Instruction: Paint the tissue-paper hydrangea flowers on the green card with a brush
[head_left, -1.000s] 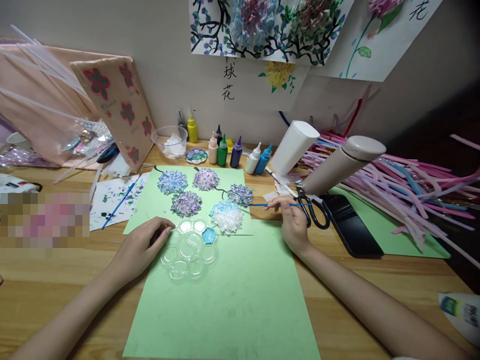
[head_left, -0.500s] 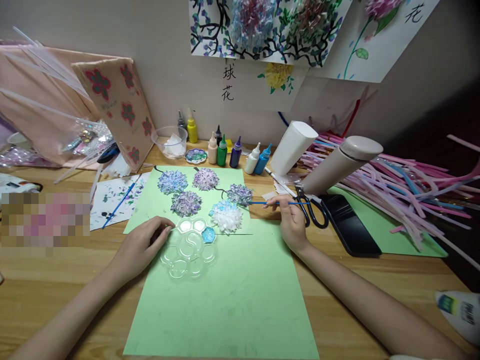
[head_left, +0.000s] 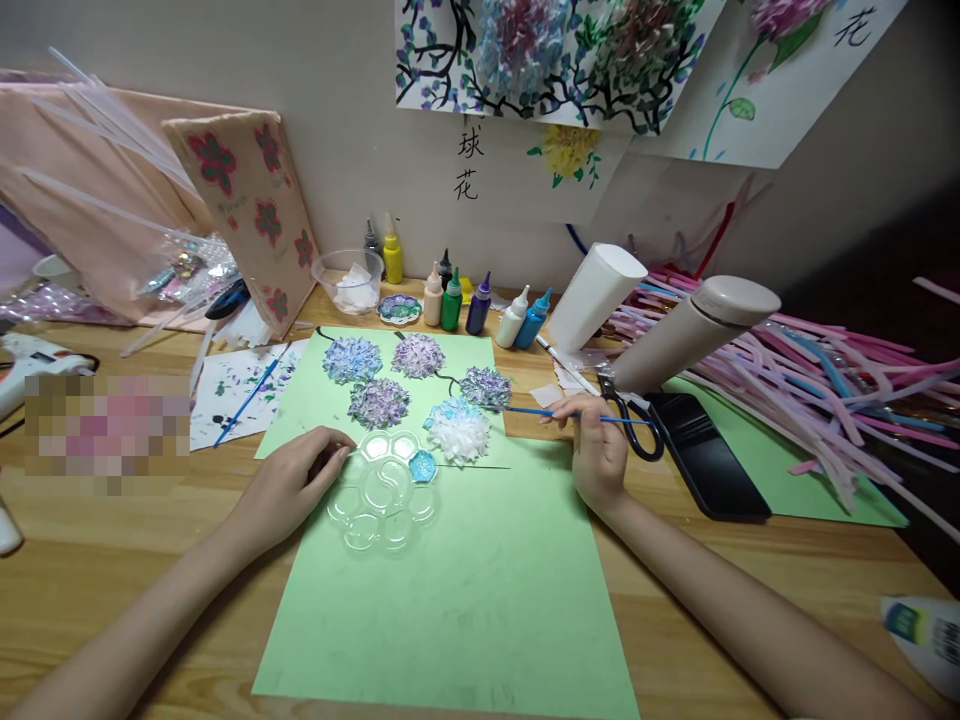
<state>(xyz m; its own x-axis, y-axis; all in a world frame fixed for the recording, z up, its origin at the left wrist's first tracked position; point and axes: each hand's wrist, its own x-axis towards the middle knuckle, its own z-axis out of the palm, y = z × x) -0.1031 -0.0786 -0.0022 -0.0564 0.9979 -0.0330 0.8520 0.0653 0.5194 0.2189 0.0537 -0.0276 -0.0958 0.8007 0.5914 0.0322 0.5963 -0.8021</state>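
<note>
My left hand (head_left: 296,485) rests at the left edge of a clear, flower-shaped paint palette (head_left: 386,485), its thumb and fingers closed on the rim. One well of the palette holds light blue paint (head_left: 423,466). A thin blue paintbrush (head_left: 531,411) is pinched in my right hand (head_left: 598,455), its tip pointing left beside a dark purple paper flower (head_left: 484,388). Just below that flower sits a white ruffled flower (head_left: 459,432) with blue on its upper left. Blue and purple flowers (head_left: 351,359) lie behind on green paper (head_left: 450,600).
Paint bottles (head_left: 451,302) line the back near a clear bowl (head_left: 346,282). Scissors (head_left: 646,440) and a black phone (head_left: 705,455) lie right of my right hand. A tilted tumbler (head_left: 690,335) leans before pipe cleaners (head_left: 795,370). A second brush (head_left: 251,400) lies on paint-spotted paper at left.
The whole view has shifted slightly, so things appear a little farther right. The brush's back end has dipped slightly in my right hand. My left hand stays at the palette.
</note>
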